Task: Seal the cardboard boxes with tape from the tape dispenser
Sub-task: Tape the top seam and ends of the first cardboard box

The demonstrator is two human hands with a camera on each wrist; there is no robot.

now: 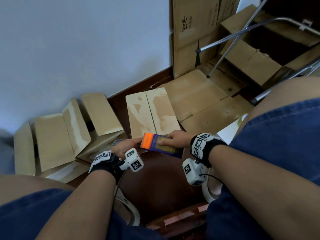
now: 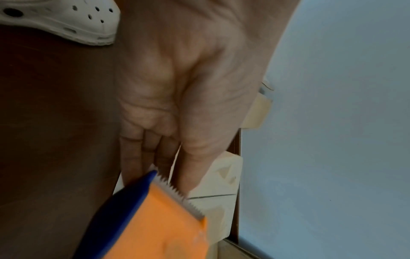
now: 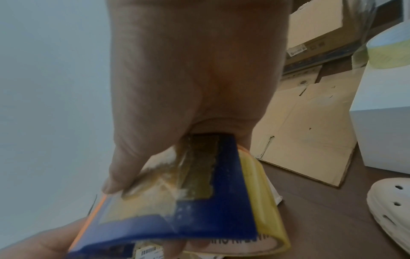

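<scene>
Gripping tape dispenser (image 1: 160, 144), seemingly both hands.

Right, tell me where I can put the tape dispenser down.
Bare dark floor between the two white shoes, just under the tape dispenser. The closed box ahead also offers a flat top. Left is crowded: open-flapped boxes against the wall.

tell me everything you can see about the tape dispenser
The tape dispenser is a hand-held plastic one: a dark blue curved body with an orange front end carrying a pale serrated cutting blade. A roll of yellowish tape sits inside. Scraps of old tape are stuck on its blue top. It is held off the floor, just before the closed, untaped cardboard box. The right hand grips its body; the left hand holds the blade end.
</scene>
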